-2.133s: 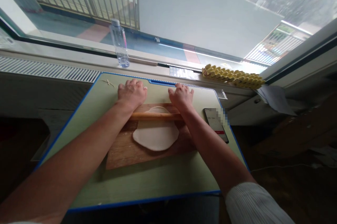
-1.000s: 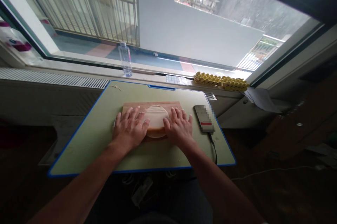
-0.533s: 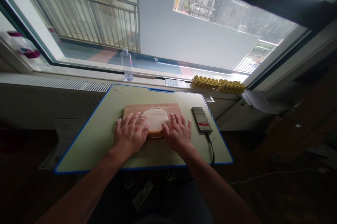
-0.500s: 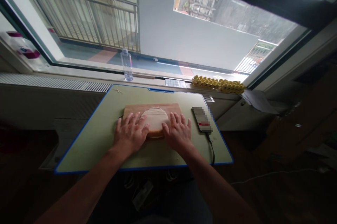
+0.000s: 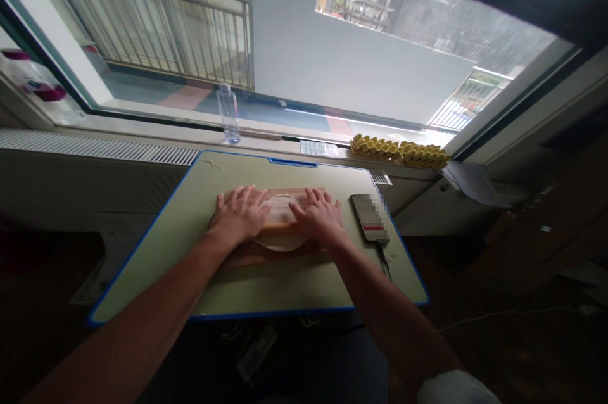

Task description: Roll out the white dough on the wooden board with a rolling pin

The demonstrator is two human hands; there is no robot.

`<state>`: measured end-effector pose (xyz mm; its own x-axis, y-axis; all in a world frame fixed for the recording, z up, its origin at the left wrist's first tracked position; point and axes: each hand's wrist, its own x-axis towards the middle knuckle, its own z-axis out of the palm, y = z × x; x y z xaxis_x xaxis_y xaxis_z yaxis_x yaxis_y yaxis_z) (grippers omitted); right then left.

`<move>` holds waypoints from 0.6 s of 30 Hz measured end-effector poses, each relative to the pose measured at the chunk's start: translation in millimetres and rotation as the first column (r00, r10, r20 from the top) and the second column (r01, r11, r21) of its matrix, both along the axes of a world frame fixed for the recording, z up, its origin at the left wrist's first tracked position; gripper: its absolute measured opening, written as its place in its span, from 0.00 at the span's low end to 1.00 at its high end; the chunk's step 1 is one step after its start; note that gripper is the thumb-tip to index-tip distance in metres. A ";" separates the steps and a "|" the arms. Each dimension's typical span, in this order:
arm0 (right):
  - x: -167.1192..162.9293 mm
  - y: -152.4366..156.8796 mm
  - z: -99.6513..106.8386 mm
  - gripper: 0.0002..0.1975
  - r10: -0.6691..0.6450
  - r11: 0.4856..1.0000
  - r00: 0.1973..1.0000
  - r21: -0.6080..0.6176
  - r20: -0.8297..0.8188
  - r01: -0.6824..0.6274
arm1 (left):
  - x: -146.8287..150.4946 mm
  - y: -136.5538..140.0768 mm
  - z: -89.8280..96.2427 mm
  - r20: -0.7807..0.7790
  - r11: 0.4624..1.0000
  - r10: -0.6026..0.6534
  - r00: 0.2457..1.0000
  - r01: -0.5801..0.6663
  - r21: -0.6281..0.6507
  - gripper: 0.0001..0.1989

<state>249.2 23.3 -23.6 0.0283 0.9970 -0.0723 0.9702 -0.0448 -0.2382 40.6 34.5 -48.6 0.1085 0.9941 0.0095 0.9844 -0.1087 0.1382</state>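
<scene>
A round, flat sheet of pale dough [image 5: 281, 242] lies on a wooden board [image 5: 251, 258]. Across the dough runs a wooden rolling pin [image 5: 281, 227], its middle showing between my hands. My left hand [image 5: 241, 214] rests palm down over the pin's left part, fingers stretched forward and a little apart. On the pin's right part lies my right hand [image 5: 320, 214], likewise flat with its fingers extended. Both thumbs point inward over the dough. The pin's ends are hidden under my palms.
The board sits on a pale green, blue-edged table [image 5: 166, 252]. A phone [image 5: 363, 217] with a cable lies to the right. By the window stand a clear plastic bottle [image 5: 228, 114] and yellow egg trays [image 5: 399, 152]. Dough scraps [image 5: 211, 163] lie at the table's far left.
Both hands and the rolling pin have moved forward, away from me, over the dough. More of the dough's near side now shows. The view has shifted slightly.
</scene>
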 end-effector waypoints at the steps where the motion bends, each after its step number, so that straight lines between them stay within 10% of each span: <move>1: 0.1 4.4 -0.1 0.41 -0.001 1.000 1.000 0.012 -0.003 0.001 | -0.2 4.5 0.2 0.004 1.000 0.001 1.000 -0.001 0.007 0.34; 18: -3.2 90.3 -12.2 0.28 -0.055 0.979 0.997 0.197 0.045 0.045 | 6.0 87.0 9.4 0.053 0.984 0.128 0.990 -0.134 0.116 0.26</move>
<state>246.0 113.6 -35.8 0.0772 0.9889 0.1273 0.9787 -0.0508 -0.1987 46.6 121.5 -39.1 -0.0257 0.9912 0.1300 0.9842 0.0024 0.1768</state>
